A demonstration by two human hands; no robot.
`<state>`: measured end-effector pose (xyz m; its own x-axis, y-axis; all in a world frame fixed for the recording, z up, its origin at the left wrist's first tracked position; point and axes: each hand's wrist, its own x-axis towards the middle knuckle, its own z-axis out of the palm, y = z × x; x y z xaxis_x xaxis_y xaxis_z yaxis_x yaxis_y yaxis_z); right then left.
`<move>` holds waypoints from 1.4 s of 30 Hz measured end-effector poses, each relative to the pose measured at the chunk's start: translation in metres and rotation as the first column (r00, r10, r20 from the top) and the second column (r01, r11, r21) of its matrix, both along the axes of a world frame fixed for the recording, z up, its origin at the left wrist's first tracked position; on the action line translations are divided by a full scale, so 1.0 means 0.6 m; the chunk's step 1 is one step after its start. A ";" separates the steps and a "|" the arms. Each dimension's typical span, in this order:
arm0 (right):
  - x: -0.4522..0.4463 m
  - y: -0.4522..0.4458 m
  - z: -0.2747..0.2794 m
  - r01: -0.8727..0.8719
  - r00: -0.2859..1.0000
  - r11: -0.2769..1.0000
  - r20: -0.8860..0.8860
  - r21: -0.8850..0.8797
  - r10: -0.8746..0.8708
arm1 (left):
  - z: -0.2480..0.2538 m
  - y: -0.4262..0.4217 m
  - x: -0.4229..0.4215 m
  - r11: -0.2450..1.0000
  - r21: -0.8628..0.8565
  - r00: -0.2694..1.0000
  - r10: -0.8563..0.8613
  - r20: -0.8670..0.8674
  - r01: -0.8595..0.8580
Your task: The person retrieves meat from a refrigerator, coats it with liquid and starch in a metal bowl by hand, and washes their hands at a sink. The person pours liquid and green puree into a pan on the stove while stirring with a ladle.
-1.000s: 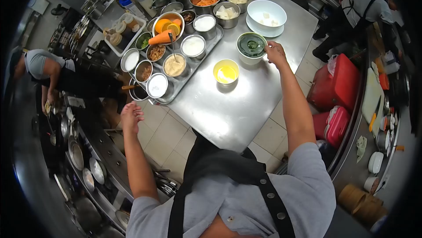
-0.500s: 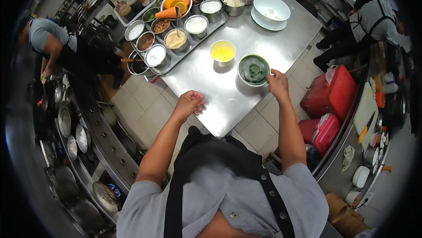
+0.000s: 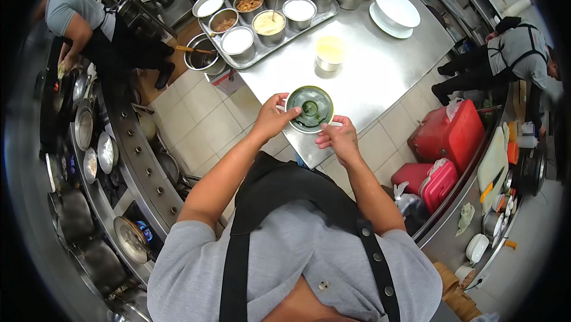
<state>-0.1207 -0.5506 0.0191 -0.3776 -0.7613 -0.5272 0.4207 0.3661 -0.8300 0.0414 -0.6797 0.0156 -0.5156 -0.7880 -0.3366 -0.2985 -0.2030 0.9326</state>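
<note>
Both my hands hold a small round bowl (image 3: 310, 121) with dark green contents, above the near corner of the steel table. My left hand (image 3: 275, 118) grips its left rim, thumb on top. Fingers of my right hand (image 3: 341, 140) pinch the lower right rim. Beyond the bowl, a metal cup (image 3: 329, 63) with pale yellow contents stands on the table. A white bowl (image 3: 397, 10) sits on a white plate (image 3: 385, 29) farther right.
A tray (image 3: 285, 47) carries several metal tubs of ingredients and a ladle-like utensil. A stove (image 3: 143, 167) with pans runs along my left. Red coolers (image 3: 449, 137) stand right of the table. One person (image 3: 77, 19) works at left, another person (image 3: 511, 54) at right.
My right hand has brought the green-filled bowl left and toward me. My left hand has moved up and taken hold of its left rim. The view has shifted slightly.
</note>
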 end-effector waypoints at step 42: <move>-0.090 -0.210 -0.045 -0.332 0.735 0.938 -0.596 0.097 0.322 | 0.030 0.005 -0.041 0.612 -0.633 0.793 0.015 0.609 0.474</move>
